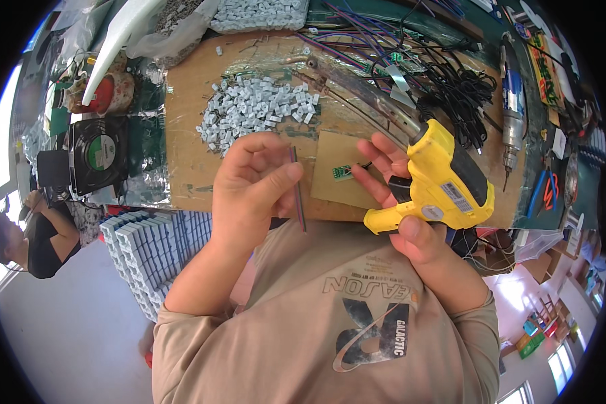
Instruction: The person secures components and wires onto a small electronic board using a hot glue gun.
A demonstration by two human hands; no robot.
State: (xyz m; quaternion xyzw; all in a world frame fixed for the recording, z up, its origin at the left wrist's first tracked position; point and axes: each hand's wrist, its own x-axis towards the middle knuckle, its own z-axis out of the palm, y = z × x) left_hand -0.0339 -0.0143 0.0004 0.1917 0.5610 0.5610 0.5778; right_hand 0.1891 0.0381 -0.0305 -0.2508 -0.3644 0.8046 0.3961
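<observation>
My left hand [256,185] is closed, with a short, thin strip of coloured wires [297,195] pinched between thumb and fingers, hanging over the bench's near edge. My right hand [411,209] is around the handle of a yellow soldering gun [444,178], its fingers loosely curled near the black trigger and the thumb below. The gun's long metal barrel points to the far left. Just left of my right fingertips, a small green circuit board [342,173] lies on a square of brown card [330,151]. A dark lead at the board's right end runs toward those fingers.
A heap of small white connectors [256,108] covers the board's far left, with a filled tray [259,15] behind. Black cables [461,101] and coloured wires lie far right, beside a blue electric screwdriver [512,101]. A black fan [99,156] stands left; another person [37,239] sits beyond.
</observation>
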